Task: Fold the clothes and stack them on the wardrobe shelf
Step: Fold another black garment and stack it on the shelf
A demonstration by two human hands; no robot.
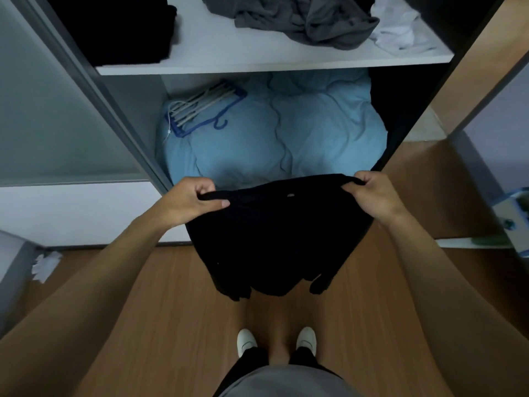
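A black garment (274, 236) hangs in the air in front of the open wardrobe. My left hand (190, 200) pinches its top left corner and my right hand (372, 196) grips its top right corner. The cloth droops down towards the floor between them. Above, the white wardrobe shelf (257, 64) carries a black folded pile (120, 27) at the left, a crumpled grey garment (300, 21) in the middle and a white garment (400, 27) at the right.
Under the shelf lies a light blue duvet (286, 133) with a bundle of hangers (200, 110) on it. A grey sliding door (57, 110) stands left, a brown panel (472, 81) right. My white shoes (274, 342) stand on the wooden floor (171, 310).
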